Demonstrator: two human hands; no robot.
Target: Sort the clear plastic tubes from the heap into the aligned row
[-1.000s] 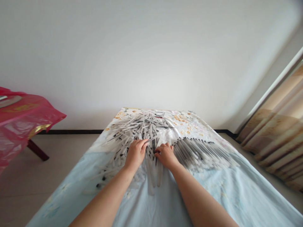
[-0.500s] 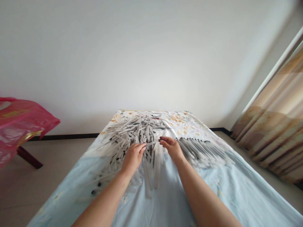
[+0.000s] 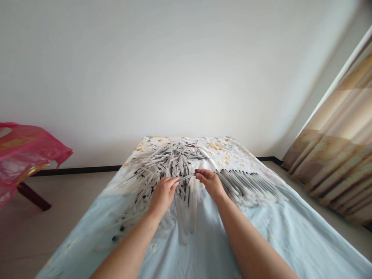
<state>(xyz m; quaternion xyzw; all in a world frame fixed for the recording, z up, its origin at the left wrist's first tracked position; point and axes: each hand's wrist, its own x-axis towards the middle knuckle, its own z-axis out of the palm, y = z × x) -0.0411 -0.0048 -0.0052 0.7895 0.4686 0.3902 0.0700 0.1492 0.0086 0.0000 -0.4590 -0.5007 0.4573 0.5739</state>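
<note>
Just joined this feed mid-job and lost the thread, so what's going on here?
A person holds one thin white tube between both hands: the right hand pinches one end, and the left hand has its fingertips on the other. The hands are over a jumbled pile of similar tubes on a pale blue cloth. To the right lies a neat row of tubes, dark ends aligned.

Soft, even daylight; edges bent by wide lens.

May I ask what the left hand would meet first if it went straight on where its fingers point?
Probably the jumbled pile of white tubes just beyond the left hand; depth is hard to judge.
</note>
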